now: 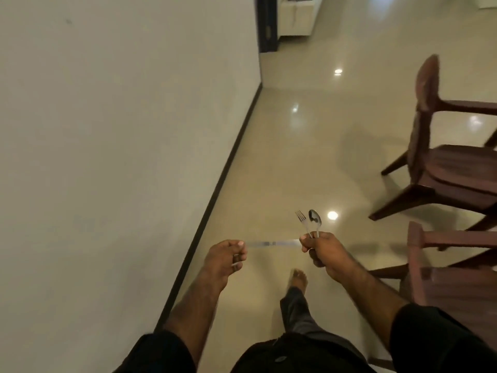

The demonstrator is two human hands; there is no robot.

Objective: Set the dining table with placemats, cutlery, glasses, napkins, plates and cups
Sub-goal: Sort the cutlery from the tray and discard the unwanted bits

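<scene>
Plain matte wall (107,130) along left, dark skirting at base. Left hand (224,258) curled round handle of table knife (271,243); blurred steel blade level, pointing at right hand (324,250). Right hand clamped on fork (302,222) and spoon (315,220), heads upright. Bare foot (298,277) on glossy tile floor (309,157). Dark wooden chairs (443,168) at right edge.

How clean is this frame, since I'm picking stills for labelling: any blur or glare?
Head view: the knife between the hands is streaked by motion blur; the fork and spoon stay fairly sharp. The chair edges are smeared. Ceiling lights glare as bright spots on the glossy floor. The wide lens tilts the wall.
</scene>
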